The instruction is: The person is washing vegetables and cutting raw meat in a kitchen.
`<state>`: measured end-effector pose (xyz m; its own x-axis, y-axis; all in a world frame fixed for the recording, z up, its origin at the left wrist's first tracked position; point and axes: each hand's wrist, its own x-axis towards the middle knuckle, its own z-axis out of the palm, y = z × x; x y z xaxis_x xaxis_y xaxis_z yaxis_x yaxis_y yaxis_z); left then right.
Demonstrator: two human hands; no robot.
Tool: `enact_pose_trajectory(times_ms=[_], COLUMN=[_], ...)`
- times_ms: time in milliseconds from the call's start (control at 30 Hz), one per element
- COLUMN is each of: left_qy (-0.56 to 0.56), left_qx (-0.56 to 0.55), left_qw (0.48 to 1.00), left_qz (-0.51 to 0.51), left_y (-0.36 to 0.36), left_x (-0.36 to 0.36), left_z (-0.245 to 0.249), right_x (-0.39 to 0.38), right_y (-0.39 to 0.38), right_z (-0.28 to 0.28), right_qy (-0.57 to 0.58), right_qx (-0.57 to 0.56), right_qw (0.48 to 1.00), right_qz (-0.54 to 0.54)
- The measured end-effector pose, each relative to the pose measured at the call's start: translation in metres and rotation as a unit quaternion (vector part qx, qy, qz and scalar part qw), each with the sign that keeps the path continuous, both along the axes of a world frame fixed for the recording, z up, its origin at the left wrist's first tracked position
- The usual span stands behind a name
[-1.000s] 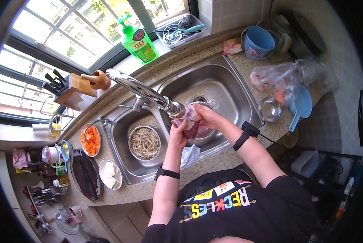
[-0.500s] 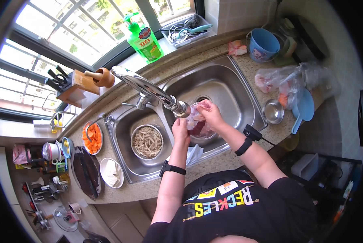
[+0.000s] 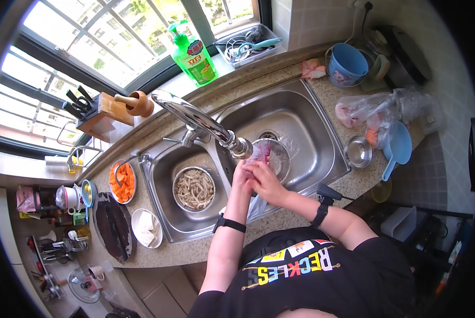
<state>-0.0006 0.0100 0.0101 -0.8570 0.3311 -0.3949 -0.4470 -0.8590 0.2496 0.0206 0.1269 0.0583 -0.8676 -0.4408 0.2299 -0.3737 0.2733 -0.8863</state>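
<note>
Left hand (image 3: 241,179): fingers curled shut on the lower end of the raw meat (image 3: 260,152), pressed up against the other hand.
Right hand (image 3: 265,181): also closed on the meat from the right side, knuckles up; how far the fingers wrap underneath is hidden.
Raw meat: pink-red piece, held up between both hands, top end just under the faucet head (image 3: 241,147), above the right basin (image 3: 306,127).
Steel bowl (image 3: 281,157): sits in the right basin just beside the hands, partly hidden by them and the meat.
Wrists: black watch (image 3: 229,223) on the left, black band (image 3: 320,214) on the right.
Left basin (image 3: 160,175): holds a round metal bowl of pale strips (image 3: 194,188).
Counter, left of sink: plate of carrot chunks (image 3: 122,182), dark oval platter (image 3: 113,225), white dish with pale blocks (image 3: 146,228).
Counter, right of sink: small steel bowl (image 3: 358,151), blue scoop (image 3: 397,144), plastic bags (image 3: 378,106), blue bucket (image 3: 347,64).
Window ledge: green dish soap bottle (image 3: 195,53), knife block (image 3: 97,114), wooden mortar (image 3: 140,104).
</note>
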Motion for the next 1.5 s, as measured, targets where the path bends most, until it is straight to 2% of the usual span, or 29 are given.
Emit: enact_pose_trajectory(times_ms=[33,100,133,233,267,300,333,367,400,433,467,500,567,600,667,700,767,833,900,933,1000,1067,1133,1167,1233,1267,1300,1367,1500], left_qy=[-0.001,-0.12,-0.122,-0.012,-0.053,-0.052,-0.036,-0.019,-0.001,0.0,0.015,0.029,0.03,0.031,0.04,0.051,0.052,0.004,-0.019,-0.044,-0.073,-0.101,-0.068,-0.066,-0.063,-0.005,-0.076,-0.095,-0.068], left_qx=[-0.001,-0.081,-0.082,0.13,-0.063,-0.064,-0.078,-0.092,-0.068,-0.067,-0.079,-0.091,-0.114,-0.138,-0.173,-0.208,-0.227,-0.268,-0.254,-0.239,-0.251,-0.262,-0.062,-0.061,-0.038,0.046,-0.026,-0.052,-0.099], left_qw=[1.0,0.986,0.986,0.991,0.995,0.995,0.994,0.993,0.996,0.996,0.996,0.995,0.992,0.988,0.983,0.976,0.972,0.963,0.967,0.97,0.965,0.959,0.994,0.994,0.996,0.998,0.996,0.991,0.989], left_qz=[-0.002,0.086,0.084,-0.039,0.061,0.059,0.066,0.074,0.058,0.059,0.049,0.04,0.049,0.054,0.041,0.027,0.014,0.025,0.026,0.028,-0.006,-0.04,-0.059,-0.059,0.04,0.05,0.043,0.079,0.085], left_y=[0.004,0.011,0.007,-0.012,0.007,0.009,0.011,0.012,0.01,0.008,0.006,0.005,0.005,0.005,0.003,0.002,-0.001,-0.001,-0.002,-0.003,-0.008,-0.011,-0.009,-0.008,-0.003,-0.02,-0.012,-0.007,-0.003], left_x=[0.001,0.008,0.009,0.015,0.011,0.011,0.011,0.012,0.011,0.01,0.01,0.009,0.008,0.008,0.002,0.0,-0.001,-0.002,0.0,0.001,0.006,0.009,0.009,0.005,-0.003,0.003,0.002,0.005,0.008], left_z=[0.009,0.021,0.012,-0.029,-0.005,0.01,0.02,0.028,0.032,0.031,0.027,0.025,0.028,0.028,0.028,0.027,0.019,0.018,0.018,0.017,0.014,0.02,0.042,0.041,0.033,-0.048,-0.019,-0.019,-0.009], right_x=[0.001,0.006,-0.005,-0.05,-0.067,-0.085,-0.099,-0.102,-0.104,-0.106,-0.102,-0.096,-0.087,-0.084,-0.08,-0.08,-0.086,-0.087,-0.086,-0.086,-0.083,-0.076,-0.066,-0.059,-0.039,-0.027,-0.016,-0.006,-0.007], right_y=[-0.002,-0.006,-0.005,-0.004,-0.005,-0.004,0.002,0.006,0.009,0.012,0.016,0.023,0.034,0.033,0.029,0.028,0.023,0.018,0.011,0.009,0.009,0.009,0.01,0.01,0.01,0.009,0.007,0.01,0.008], right_z=[-0.005,-0.019,-0.015,0.006,-0.014,-0.034,-0.026,-0.032,-0.037,-0.041,-0.047,-0.034,-0.006,-0.002,0.002,-0.005,-0.021,-0.02,-0.02,-0.016,-0.002,0.016,0.027,0.023,0.008,0.002,-0.002,0.001,0.008], right_qy=[-0.001,0.144,0.094,0.099,0.058,0.019,-0.118,-0.117,-0.235,-0.348,-0.411,-0.411,-0.576,-0.577,-0.518,-0.52,-0.452,-0.453,-0.304,-0.304,-0.126,-0.089,-0.015,-0.013,0.059,0.073,0.087,0.085,0.08], right_qx=[-0.001,0.159,0.226,0.264,0.184,0.102,0.137,0.137,0.045,-0.046,-0.099,-0.097,-0.257,-0.256,-0.194,-0.194,-0.145,-0.148,-0.069,-0.07,-0.037,-0.007,0.035,0.036,0.04,0.019,-0.004,0.005,0.029], right_qw=[1.0,0.976,0.97,0.959,0.98,0.992,0.982,0.982,0.969,0.935,0.905,0.905,0.775,0.775,0.831,0.83,0.878,0.878,0.949,0.949,0.986,0.992,0.997,0.997,0.997,0.997,0.996,0.996,0.996], right_qz=[-0.002,-0.028,0.006,-0.036,-0.052,-0.069,-0.057,-0.059,-0.055,-0.047,-0.051,-0.048,0.044,0.045,0.059,0.059,0.051,0.036,-0.051,-0.051,-0.1,-0.085,-0.06,-0.06,-0.016,-0.015,-0.015,0.015,-0.028])
